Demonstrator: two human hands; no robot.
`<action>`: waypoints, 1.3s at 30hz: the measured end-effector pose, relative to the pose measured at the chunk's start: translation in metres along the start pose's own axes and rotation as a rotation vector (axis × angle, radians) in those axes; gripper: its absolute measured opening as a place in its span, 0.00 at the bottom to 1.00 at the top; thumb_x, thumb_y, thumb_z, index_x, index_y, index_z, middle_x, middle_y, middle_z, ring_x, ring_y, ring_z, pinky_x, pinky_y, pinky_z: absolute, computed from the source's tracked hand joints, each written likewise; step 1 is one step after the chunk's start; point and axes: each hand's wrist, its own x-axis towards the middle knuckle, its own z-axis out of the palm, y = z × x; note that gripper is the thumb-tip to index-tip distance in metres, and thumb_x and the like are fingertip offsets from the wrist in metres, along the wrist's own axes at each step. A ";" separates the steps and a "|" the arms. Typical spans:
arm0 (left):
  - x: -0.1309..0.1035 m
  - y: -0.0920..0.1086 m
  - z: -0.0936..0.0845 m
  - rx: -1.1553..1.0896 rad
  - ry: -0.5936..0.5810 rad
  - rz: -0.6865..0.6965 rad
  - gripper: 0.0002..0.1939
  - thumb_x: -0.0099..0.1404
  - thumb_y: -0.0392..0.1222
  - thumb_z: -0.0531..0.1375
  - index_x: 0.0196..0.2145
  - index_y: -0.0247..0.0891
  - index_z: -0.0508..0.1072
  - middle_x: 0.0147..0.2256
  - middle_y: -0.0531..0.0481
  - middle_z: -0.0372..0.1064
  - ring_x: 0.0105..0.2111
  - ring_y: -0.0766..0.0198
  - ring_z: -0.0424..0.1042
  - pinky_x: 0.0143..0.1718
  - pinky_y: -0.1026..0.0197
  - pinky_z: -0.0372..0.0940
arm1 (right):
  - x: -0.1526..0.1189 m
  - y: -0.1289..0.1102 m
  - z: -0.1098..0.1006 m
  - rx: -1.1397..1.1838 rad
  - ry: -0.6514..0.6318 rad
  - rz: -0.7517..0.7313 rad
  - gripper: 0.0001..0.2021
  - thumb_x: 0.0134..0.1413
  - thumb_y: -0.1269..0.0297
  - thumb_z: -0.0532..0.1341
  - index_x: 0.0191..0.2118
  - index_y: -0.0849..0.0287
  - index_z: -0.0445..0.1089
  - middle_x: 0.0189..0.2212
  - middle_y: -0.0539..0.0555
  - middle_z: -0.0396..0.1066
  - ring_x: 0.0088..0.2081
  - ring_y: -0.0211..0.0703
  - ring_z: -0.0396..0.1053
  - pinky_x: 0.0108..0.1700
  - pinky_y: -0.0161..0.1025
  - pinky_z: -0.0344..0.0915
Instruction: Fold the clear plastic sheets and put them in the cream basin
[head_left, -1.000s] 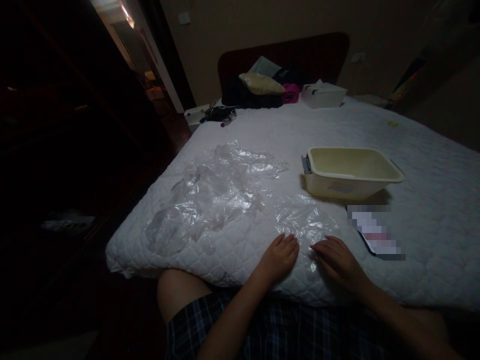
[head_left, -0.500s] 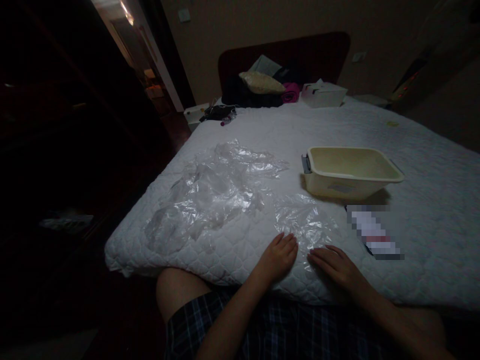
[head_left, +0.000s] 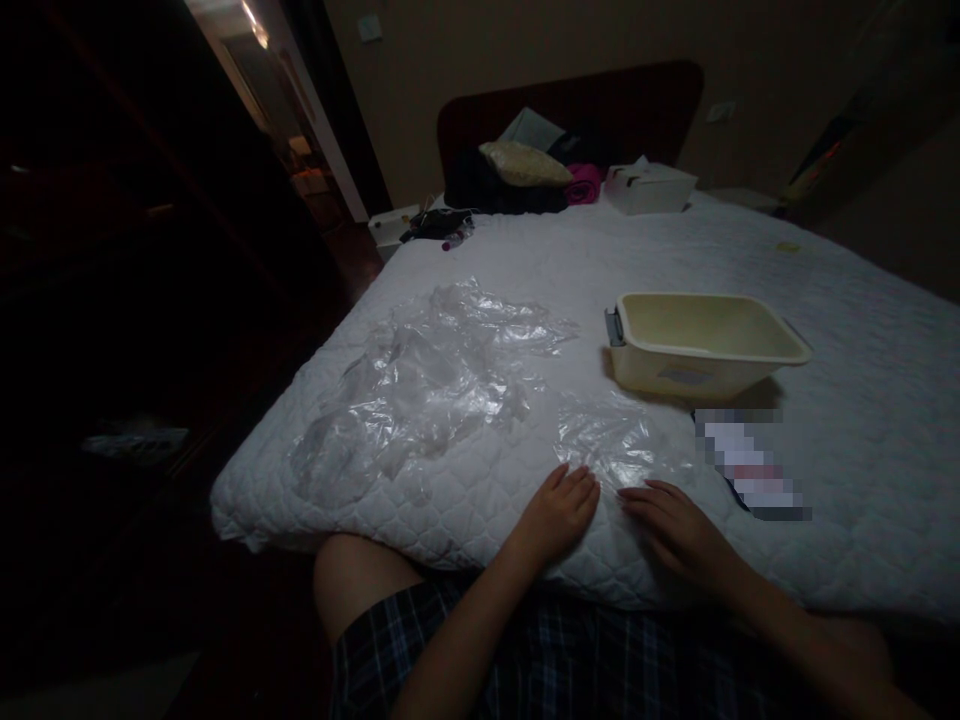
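A clear plastic bag [head_left: 611, 430] lies flattened on the white quilted bed in front of me. My left hand [head_left: 561, 512] rests on its near edge, palm down with the fingers stretched out. Just to the right, my right hand [head_left: 679, 530] is open too, its fingers extended over the near side of the same bag. The fingertips of both hands point toward each other with a small gap between. Left of them spreads a heap of crumpled clear plastic bags [head_left: 442, 380].
A cream plastic bin [head_left: 712, 372] with grey handles stands beyond my right hand. Near it lies a blurred-out flat object [head_left: 750, 465]. Toward the headboard [head_left: 645, 100] sit a white box [head_left: 649, 188], a pink roll [head_left: 582, 184] and a beige pillow [head_left: 525, 163].
My right hand has shifted slightly up and away from me, and the small bag's near part looks flatter, reaching farther right. My left hand stays nearly in place.
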 end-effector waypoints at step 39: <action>0.000 0.000 0.001 0.018 0.003 0.018 0.14 0.68 0.34 0.47 0.49 0.31 0.65 0.51 0.41 0.65 0.56 0.59 0.59 0.57 0.51 0.54 | 0.055 0.030 0.002 0.169 -0.091 0.542 0.11 0.52 0.59 0.57 0.37 0.60 0.69 0.30 0.55 0.71 0.31 0.44 0.69 0.36 0.40 0.63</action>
